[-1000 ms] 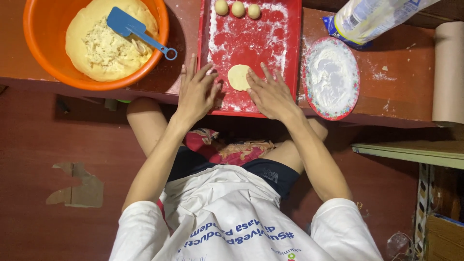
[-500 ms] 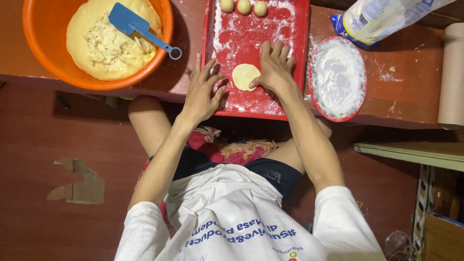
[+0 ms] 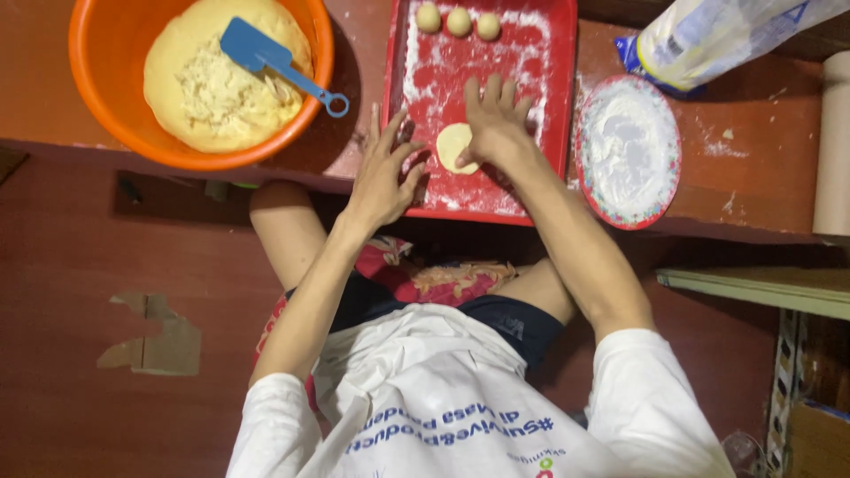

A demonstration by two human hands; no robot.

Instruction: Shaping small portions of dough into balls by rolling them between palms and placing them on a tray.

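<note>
right hand (image 3: 494, 124) has slid up-tray, palm flat, fingers spread, pressing dough disc (image 3: 455, 147) | disc mid red tray (image 3: 558, 106), rounder than before | left hand (image 3: 382, 173) open, steadying tray's left edge | flattening continues

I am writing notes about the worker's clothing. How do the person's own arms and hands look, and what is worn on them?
Both hands, left hand and right hand, are bare: no gloves, and no rings or watch that I can make out. The forearms are uncovered too. The only clothing on the arms is the short white sleeves of a white T-shirt, which end above the elbows. The shirt has blue printed lettering on the front.
</note>
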